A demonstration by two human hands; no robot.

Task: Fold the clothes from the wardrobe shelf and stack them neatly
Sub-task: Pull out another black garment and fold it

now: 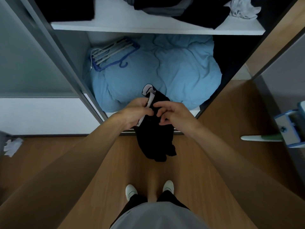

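Observation:
A black garment [155, 139] with a white-trimmed edge hangs in front of me above the wooden floor. My left hand [137, 111] grips its trimmed upper edge. My right hand [171, 113] pinches the black cloth just to the right of it, the two hands close together. On the white wardrobe shelf [115, 28] above lie a heap of dark clothes [184, 9], a pale grey crumpled garment [242, 9] at the right and a black folded pile [69, 9] at the left.
Below the shelf a light blue duvet [165, 70] fills the wardrobe bottom, with blue and white hangers [112, 53] on it. A sliding door frame [66, 63] stands left. A door handle [260, 138] juts in at the right. My white shoes [132, 190] stand on the floor.

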